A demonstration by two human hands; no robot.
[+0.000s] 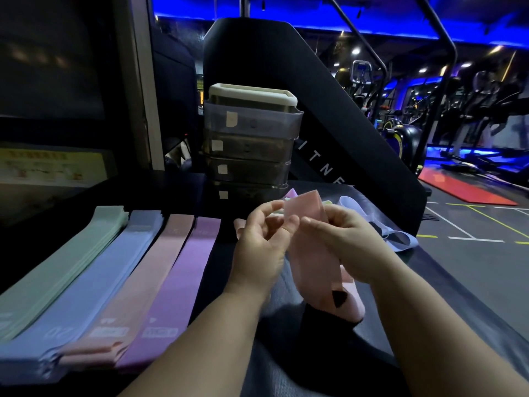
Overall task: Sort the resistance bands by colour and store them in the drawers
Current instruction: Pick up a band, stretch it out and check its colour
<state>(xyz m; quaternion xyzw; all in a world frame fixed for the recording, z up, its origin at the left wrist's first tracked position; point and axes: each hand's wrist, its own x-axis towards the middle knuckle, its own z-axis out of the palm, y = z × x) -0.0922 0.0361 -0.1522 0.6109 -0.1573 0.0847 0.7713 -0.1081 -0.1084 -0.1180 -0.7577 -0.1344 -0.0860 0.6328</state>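
Above the dark surface (213, 262), left hand (257, 239) and right hand (343, 236) each clamp their grip on a pink resistance band (312, 265), holding it spread, probably for the pink stack (160, 267) at left. Drawers (252, 147) stand behind

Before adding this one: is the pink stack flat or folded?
Flat: the pink stack lies full length between the blue stack and purple stack.
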